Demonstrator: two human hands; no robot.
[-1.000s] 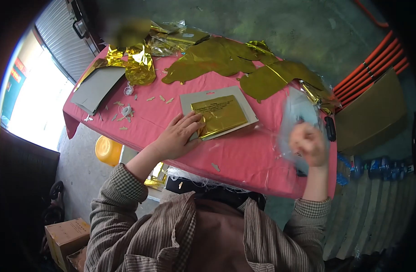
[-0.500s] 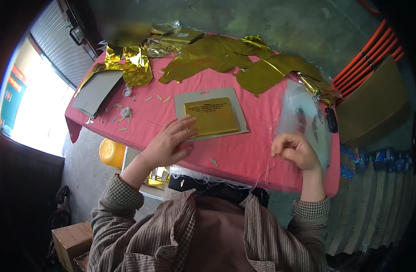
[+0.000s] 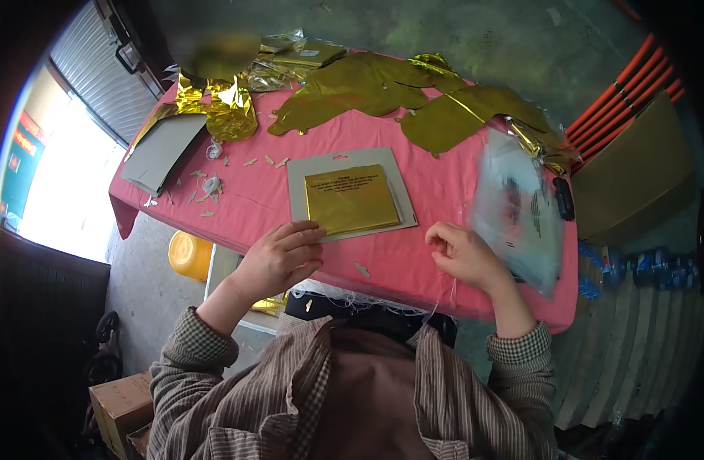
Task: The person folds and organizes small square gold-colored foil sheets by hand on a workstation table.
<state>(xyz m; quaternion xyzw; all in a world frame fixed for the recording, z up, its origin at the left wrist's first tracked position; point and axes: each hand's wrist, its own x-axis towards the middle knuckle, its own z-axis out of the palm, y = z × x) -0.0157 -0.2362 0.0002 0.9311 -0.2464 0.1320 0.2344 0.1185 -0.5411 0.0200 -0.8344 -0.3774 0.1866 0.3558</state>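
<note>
A folded gold foil balloon (image 3: 352,203) with small black print lies on a grey card (image 3: 404,184) with a hang hole. My left hand (image 3: 279,257) is at their lower left corner, fingers stretched out, fingertips touching the edge. To the right of the card, my right hand (image 3: 467,257) hovers over the cloth with curled fingers pinched together. A thin white string (image 3: 454,290) hangs below that hand; its upper end is hidden by the fingers. A small grey cutout piece (image 3: 362,270) lies between the hands.
On the pink tablecloth (image 3: 244,180) are flat gold foil balloons (image 3: 352,88), grey cards (image 3: 164,153), scattered cutouts and clear plastic bags (image 3: 516,207). A black object (image 3: 564,199) lies at the right edge. White strings (image 3: 359,304) hang along the front edge. A yellow container (image 3: 189,255) stands below.
My right hand has moved left, away from the plastic bags and closer to the card. My left hand has dropped slightly to the card's corner. The card has shifted slightly left.
</note>
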